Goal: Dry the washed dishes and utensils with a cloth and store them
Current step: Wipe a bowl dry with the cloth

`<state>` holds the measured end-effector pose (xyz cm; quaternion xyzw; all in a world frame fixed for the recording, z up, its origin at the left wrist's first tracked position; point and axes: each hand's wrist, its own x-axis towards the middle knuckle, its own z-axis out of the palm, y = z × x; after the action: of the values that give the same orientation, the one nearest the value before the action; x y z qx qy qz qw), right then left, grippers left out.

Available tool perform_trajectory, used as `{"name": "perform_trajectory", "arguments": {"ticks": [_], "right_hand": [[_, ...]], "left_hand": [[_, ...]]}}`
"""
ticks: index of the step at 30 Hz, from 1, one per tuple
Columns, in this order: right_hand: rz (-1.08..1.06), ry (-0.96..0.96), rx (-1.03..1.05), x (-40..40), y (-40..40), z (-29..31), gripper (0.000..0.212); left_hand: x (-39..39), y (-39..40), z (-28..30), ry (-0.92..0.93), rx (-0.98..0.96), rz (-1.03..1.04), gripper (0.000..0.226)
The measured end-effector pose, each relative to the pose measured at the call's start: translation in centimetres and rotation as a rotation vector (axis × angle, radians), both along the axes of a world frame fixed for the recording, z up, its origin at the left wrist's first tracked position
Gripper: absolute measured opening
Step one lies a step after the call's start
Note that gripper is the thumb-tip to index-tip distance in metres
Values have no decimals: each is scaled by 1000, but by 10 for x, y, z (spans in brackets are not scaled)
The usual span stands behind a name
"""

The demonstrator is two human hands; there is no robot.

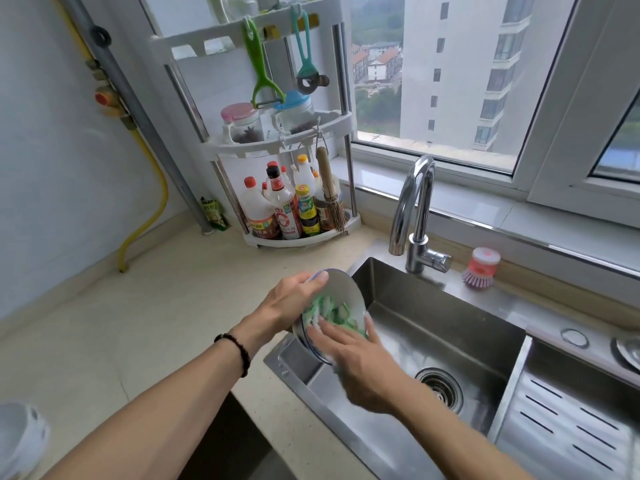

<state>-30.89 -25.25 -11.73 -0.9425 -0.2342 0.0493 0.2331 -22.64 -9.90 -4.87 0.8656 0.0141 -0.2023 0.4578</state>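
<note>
A white bowl with a blue rim [341, 287] is tilted on its side above the left edge of the steel sink [450, 327]. My left hand [291, 303] grips its rim from the left, thumb over the top edge. My right hand [353, 355] presses a green and white cloth [329, 311] into the bowl's inside, fingers spread flat on it. The cloth is blurred and partly hidden under my fingers.
A white bowl [20, 438] stands on the counter at the lower left. A corner rack [294, 233] with sauce bottles stands at the back. The tap [415, 209] rises behind the sink, a pink dish brush [481, 268] beside it. A steel drain tray [568, 420] lies right.
</note>
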Motion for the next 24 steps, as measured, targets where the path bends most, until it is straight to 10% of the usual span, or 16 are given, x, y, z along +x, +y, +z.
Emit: {"name": "perform_trajectory", "arguments": {"ticks": [3, 8, 13, 18, 24], "right_hand": [[-14, -92, -132, 7, -14, 1, 97], [-97, 232, 293, -3, 27, 24, 92], [-137, -21, -112, 10, 2, 16, 85], [-154, 240, 306, 9, 22, 33, 90], [-158, -219, -203, 9, -1, 11, 90]], "left_hand": [[6, 2, 1, 40, -47, -63, 40], [12, -3, 1, -117, -2, 11, 59], [16, 2, 10, 5, -19, -92, 49], [14, -10, 10, -200, 67, 3, 57], [26, 5, 35, 208, 70, -238, 45]]}}
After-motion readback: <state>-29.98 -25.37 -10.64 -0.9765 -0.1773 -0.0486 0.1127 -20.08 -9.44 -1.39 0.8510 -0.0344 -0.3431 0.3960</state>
